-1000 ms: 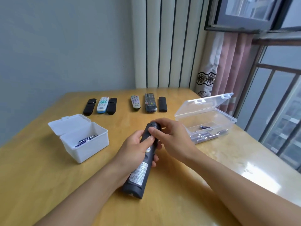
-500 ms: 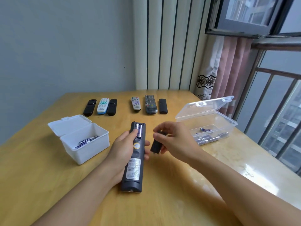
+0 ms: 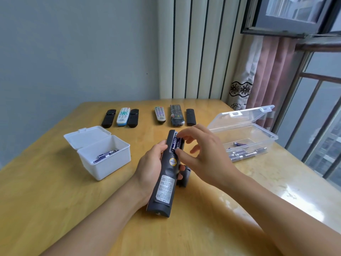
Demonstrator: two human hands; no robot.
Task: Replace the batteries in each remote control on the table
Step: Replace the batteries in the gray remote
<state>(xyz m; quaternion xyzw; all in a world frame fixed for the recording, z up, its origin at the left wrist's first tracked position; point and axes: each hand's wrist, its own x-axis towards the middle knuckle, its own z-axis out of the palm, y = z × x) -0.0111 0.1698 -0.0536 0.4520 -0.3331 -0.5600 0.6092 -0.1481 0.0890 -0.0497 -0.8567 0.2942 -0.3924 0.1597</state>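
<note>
My left hand (image 3: 150, 168) grips a dark grey remote (image 3: 165, 183), back side up, over the middle of the table. Its battery compartment is uncovered and shows two blue batteries (image 3: 175, 144). My right hand (image 3: 201, 154) reaches over that compartment, and its thumb and forefinger pinch a battery by its ends. The black battery cover (image 3: 184, 177) lies on the table just right of the remote, partly hidden under my right hand.
A white open box (image 3: 110, 161) with several batteries sits to the left. A clear open box (image 3: 258, 133) holding several batteries stands to the right. Two rows of three remotes (image 3: 122, 117) (image 3: 176, 115) lie at the table's far side. A window with bars is on the right.
My right hand slid the cover off the remote, put it down on the table beside the remote, and moved onto the exposed batteries. The left hand kept holding the remote.
</note>
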